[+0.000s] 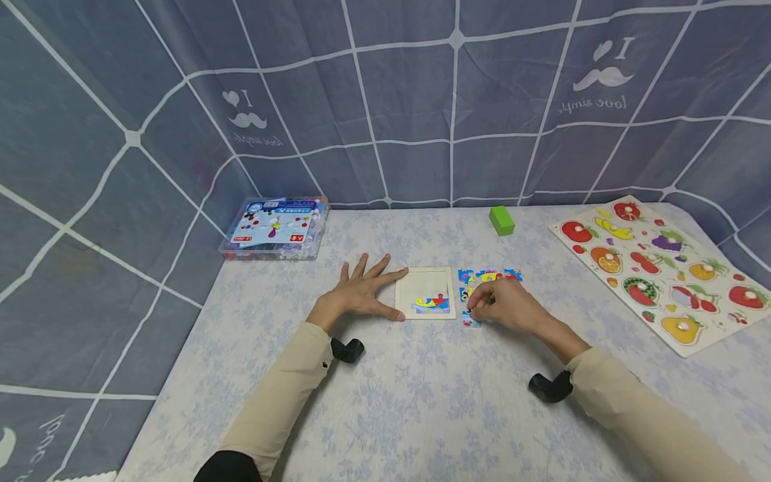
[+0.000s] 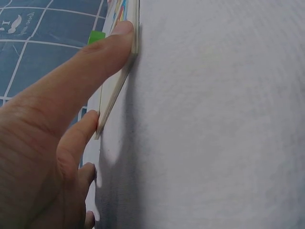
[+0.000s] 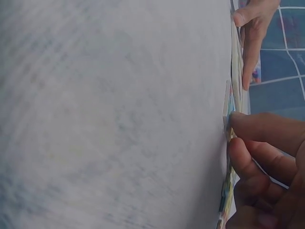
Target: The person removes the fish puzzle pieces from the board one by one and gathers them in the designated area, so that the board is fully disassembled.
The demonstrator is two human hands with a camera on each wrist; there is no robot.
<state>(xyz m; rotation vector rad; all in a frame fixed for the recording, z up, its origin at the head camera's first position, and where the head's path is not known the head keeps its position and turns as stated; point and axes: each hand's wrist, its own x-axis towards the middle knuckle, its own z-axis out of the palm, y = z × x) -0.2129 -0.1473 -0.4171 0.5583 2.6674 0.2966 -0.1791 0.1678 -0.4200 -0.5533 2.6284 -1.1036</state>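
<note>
My left hand lies spread at the left side of a square puzzle tray, its thumb on the near left corner and its forefinger at the far left one. In the left wrist view the thumb presses the tray's edge. A few joined pieces with a yellow and red picture fill the tray's near right part. Just right of the tray, my right hand bends over loose puzzle pieces, hiding several. Its thumb and forefinger pinch at a puzzle piece close to the tabletop.
A green block stands behind the loose pieces. At the right lies a fruit peg board. A clear plastic box with a printed label sits at the back left. A grey-blue curtain hangs behind the patterned tablecloth.
</note>
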